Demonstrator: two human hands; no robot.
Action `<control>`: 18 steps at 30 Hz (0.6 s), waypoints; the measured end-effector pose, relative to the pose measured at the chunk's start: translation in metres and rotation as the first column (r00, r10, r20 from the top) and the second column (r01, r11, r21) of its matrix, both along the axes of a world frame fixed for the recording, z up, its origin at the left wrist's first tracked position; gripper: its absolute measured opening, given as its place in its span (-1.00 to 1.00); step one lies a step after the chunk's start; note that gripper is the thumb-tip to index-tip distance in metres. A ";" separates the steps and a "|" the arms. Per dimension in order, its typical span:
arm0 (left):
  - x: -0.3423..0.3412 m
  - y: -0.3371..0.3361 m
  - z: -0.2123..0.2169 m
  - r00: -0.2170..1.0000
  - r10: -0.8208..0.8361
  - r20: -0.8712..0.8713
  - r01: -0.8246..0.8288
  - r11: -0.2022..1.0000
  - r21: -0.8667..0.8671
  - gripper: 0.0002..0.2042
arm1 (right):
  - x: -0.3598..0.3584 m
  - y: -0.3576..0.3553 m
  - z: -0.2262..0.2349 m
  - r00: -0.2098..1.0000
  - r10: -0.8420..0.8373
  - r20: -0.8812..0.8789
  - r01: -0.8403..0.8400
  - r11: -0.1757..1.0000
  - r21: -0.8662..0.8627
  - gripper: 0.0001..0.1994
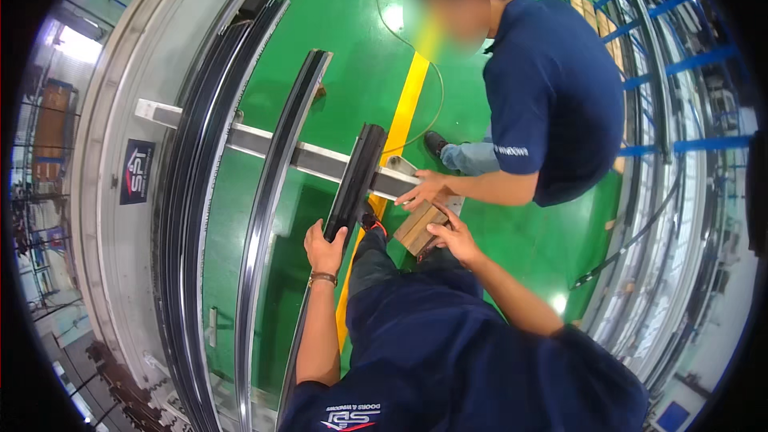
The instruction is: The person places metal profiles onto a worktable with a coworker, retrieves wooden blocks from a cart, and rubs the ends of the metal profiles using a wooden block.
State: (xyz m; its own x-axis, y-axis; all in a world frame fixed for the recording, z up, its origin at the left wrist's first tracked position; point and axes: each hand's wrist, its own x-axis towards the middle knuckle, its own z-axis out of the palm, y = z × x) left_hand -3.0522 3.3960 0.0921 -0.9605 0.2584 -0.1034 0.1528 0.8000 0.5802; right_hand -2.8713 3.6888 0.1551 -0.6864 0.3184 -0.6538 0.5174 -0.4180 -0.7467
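Floor [512, 232]: green, crossed by a yellow line [404, 104] running from the top of the view down under the work.
Frame [144, 96]: long pale metal lengths curve along the left side, with dark rails beside them.
Co-worker [552, 96]: a person in a dark blue shirt crouches opposite, one hand [424, 190] spread flat on the crossbar's near end.
Long rail [276, 176]: a dark profile lying across the silver crossbar [312, 162], left of the short one.
Black bar [356, 176]: a short dark profile lying over the crossbar, its near end in the wearer's grasp.
Wood block [418, 228]: lying just beside the crossbar's end, between the two people.
Left hand [324, 250]: fingers closed around the black bar's near end; a wristband [322, 277] sits on the wrist.
Right hand [452, 234]: fingers curled over the wood block, touching its right edge.
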 end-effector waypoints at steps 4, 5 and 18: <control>-0.039 0.025 -0.015 0.966 0.018 0.257 0.012 0.993 -0.114 -0.21 | -0.038 0.012 -0.007 0.998 -0.031 0.063 0.026 0.997 0.071 -0.27; -0.050 0.040 -0.012 0.933 0.027 0.359 0.040 0.983 -0.178 -0.14 | -0.044 0.018 -0.008 0.997 -0.073 0.012 0.071 0.990 0.123 -0.28; -0.080 0.061 -0.047 0.869 0.032 0.494 0.021 0.995 -0.101 -0.21 | -0.140 0.080 -0.060 0.987 0.030 0.161 -0.030 1.000 0.001 -0.26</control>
State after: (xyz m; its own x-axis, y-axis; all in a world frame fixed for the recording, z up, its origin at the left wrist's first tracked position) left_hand -3.1322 3.4573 0.0449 -0.7779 0.2163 -0.5900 -0.1374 0.8576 0.4956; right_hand -3.0113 3.7687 0.0950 -0.5817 0.3020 -0.7553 0.6430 -0.3980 -0.6543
